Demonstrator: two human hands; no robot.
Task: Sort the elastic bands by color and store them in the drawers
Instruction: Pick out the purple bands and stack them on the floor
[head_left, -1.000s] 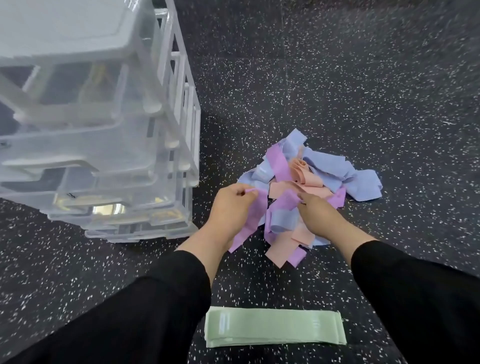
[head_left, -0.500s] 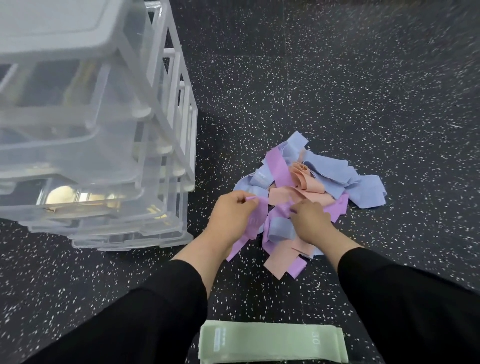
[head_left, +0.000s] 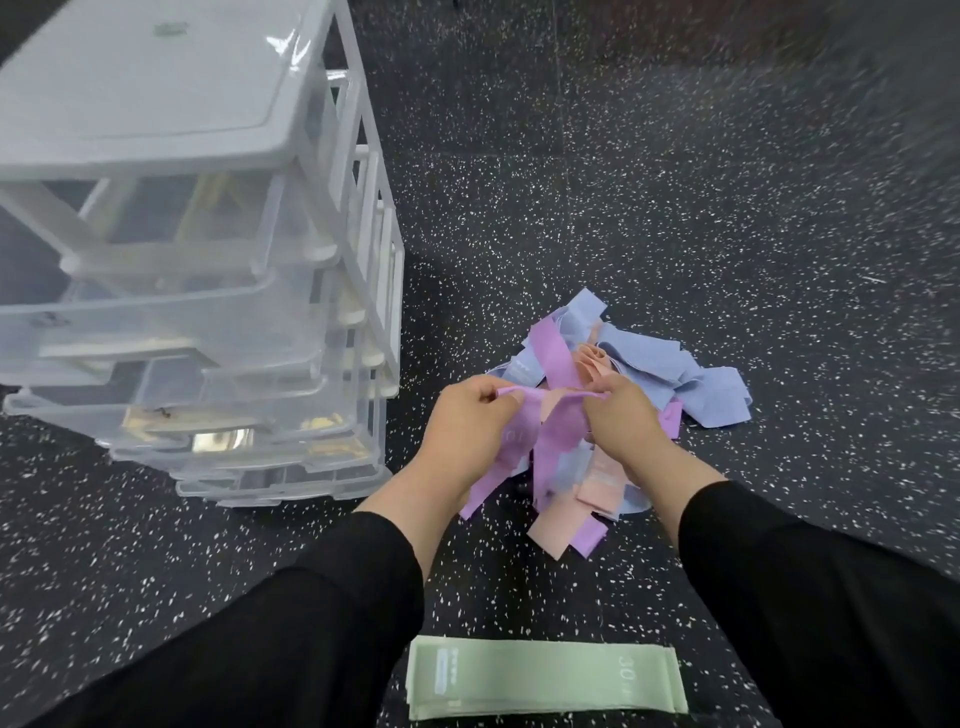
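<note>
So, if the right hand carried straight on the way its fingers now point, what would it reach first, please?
The right hand pinches a purple band and points up-left toward the mixed pile. It would probably meet the rolled pink band first, though depth is unclear from one view.

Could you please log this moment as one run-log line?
left hand + right hand: pinch purple band | pile: unsorted | green stack: floor | drawers: untouched

Drawer unit (head_left: 208, 291) left of band pile (head_left: 649, 374); folded stack (head_left: 545, 680) nearest.
</note>
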